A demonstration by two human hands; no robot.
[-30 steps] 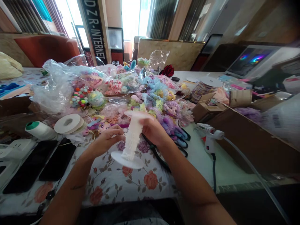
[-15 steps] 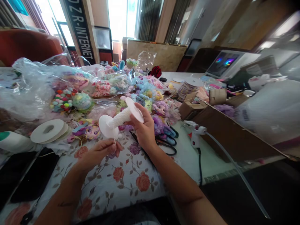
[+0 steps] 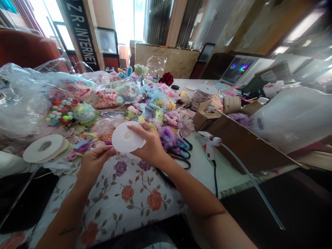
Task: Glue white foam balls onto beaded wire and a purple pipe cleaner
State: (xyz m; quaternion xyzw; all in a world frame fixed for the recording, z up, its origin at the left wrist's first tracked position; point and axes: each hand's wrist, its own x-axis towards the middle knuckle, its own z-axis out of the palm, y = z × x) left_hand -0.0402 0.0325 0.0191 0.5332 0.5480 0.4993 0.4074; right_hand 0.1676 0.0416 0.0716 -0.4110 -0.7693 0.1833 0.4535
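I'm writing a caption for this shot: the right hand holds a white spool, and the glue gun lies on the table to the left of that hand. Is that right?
Not quite: the head view shows the glue gun to the right of the right hand, on the table. The right hand does hold a white spool.

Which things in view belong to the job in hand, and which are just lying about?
Likely part of the job: white spool, held in the right hand; beads, below the spool and near the left hand.

Seemingly just lying about: glue gun, doll, pom-poms, red rose.
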